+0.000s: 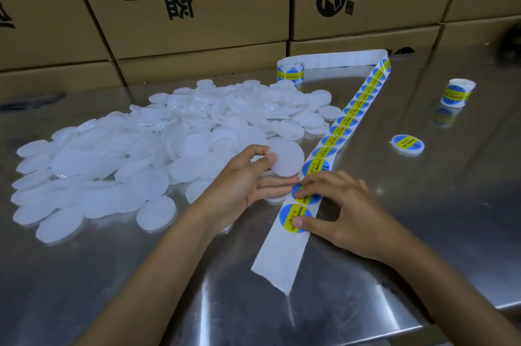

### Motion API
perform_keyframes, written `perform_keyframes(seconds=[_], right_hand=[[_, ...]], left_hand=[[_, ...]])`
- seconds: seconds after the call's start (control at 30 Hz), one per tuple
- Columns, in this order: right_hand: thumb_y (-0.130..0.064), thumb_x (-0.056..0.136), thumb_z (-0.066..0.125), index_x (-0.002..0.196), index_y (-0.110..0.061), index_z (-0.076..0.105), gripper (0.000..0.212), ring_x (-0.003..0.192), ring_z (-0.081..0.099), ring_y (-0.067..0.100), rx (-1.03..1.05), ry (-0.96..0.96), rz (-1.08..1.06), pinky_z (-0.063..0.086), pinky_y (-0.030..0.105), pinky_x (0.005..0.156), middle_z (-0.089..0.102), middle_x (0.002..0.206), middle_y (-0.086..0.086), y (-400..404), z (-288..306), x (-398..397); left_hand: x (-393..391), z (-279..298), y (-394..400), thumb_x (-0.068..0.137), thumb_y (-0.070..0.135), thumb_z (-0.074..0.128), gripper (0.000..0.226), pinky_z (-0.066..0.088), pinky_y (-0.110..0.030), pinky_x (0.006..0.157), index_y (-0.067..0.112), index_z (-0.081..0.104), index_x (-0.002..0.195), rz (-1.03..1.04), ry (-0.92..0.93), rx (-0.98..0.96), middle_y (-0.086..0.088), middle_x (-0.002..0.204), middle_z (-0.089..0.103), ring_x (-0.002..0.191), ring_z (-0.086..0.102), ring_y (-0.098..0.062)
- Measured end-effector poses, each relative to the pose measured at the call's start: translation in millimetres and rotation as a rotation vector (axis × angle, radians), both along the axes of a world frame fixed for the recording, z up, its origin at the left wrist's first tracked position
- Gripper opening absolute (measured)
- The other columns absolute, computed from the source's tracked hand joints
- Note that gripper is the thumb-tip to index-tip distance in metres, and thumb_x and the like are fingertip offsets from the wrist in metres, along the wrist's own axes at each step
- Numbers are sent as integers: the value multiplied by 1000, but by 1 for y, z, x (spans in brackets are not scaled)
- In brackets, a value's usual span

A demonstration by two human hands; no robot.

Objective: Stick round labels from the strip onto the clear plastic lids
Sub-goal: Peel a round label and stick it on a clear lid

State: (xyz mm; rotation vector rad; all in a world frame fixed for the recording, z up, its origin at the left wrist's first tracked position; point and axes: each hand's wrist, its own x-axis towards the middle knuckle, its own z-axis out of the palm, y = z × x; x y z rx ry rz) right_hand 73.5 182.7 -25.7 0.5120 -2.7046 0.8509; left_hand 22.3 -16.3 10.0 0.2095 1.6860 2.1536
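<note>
- up front, left hand (pixel 248 176) pinches a clear lid (pixel 286 158) beside the strip (pixel 284 255).
- right hand (pixel 338 204) fingertips curl onto a round label (pixel 306 196) on that strip.
- lid pile (pixel 141 148) lies left on the steel table (pixel 423 233).

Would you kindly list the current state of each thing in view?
Left hand: pinching one bare lid.
Right hand: fingertips on the label strip.
Lid pile: unlabelled, heaped.
Lone lid: labelled.
Label roll: partly unrolled.
Second roll: wound, upright.
</note>
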Motion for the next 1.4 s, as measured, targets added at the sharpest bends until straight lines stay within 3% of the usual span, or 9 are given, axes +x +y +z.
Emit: perform_keyframes(seconds=[0.1, 0.2, 0.33, 0.5, 0.63, 0.8, 1.03, 1.17, 1.4], right_hand=[[-51, 76, 78, 109, -37, 70, 36, 118, 41, -6, 5, 10, 20, 22, 17, 99, 54, 120, -28, 0, -1, 5], [-49, 77, 78, 108, -36, 69, 35, 118, 42, -4, 4, -6, 42, 26, 23, 101, 54, 118, -26, 1, 0, 8], [-43, 78, 80, 108, -35, 69, 33, 116, 44, -2, -28, -36, 48, 29, 29, 103, 54, 119, -26, 2, 0, 10], [-38, 79, 80, 105, -38, 67, 29, 118, 44, -3, -69, -63, 45, 27, 26, 103, 56, 116, -29, 2, 1, 10], [-34, 78, 81, 100, -38, 67, 27, 117, 45, -2, -86, -82, 36, 25, 24, 104, 57, 114, -29, 1, 3, 9], [-26, 77, 82, 93, -27, 68, 21, 110, 50, 3, -136, -84, 0, 33, 38, 102, 62, 108, -20, -1, 5, 10], [-19, 76, 83, 91, -28, 65, 25, 95, 53, 5, -171, 48, -13, 40, 38, 92, 62, 94, -19, -6, 9, 15], [-8, 77, 81, 90, -18, 66, 23, 93, 53, 12, -193, 99, 55, 43, 29, 87, 63, 95, -15, -6, 11, 16], [0, 79, 78, 81, -11, 66, 16, 103, 57, 17, -422, -32, 143, 41, 21, 91, 66, 97, -2, -12, 17, 18]], left_hand=[[5, -6, 2, 108, 20, 44, 9, 57, -43, 96, 12, 45, 109, -19, 28, -27, -22, 112, 72, 104, 72, -37], [7, -7, 9, 109, 22, 41, 6, 59, -44, 92, 18, 43, 106, 1, 108, -18, -23, 102, 74, 100, 73, -37], [8, -9, 10, 109, 22, 42, 7, 60, -42, 90, 16, 45, 107, 20, 157, -86, -23, 125, 63, 100, 74, -32], [3, -9, 2, 109, 23, 40, 6, 55, -36, 99, 20, 45, 107, 189, 264, -252, -15, 127, 64, 100, 74, -19], [5, -11, 12, 110, 23, 38, 9, 57, -38, 95, 19, 44, 104, 115, 179, -63, -18, 104, 75, 101, 74, -28], [4, -17, 22, 110, 21, 38, 7, 55, -45, 99, 20, 44, 105, 19, 15, 16, -7, 81, 78, 99, 74, -35], [1, -19, 23, 109, 22, 41, 6, 56, -43, 98, 17, 43, 108, 16, 85, -59, -20, 108, 74, 99, 74, -34], [-1, -20, 24, 109, 21, 40, 6, 57, -38, 96, 16, 41, 108, 39, 137, -93, -28, 121, 65, 99, 74, -31], [-9, -21, 25, 110, 19, 37, 6, 57, -34, 96, 14, 40, 108, 97, 198, -139, -27, 123, 64, 102, 73, -30]])
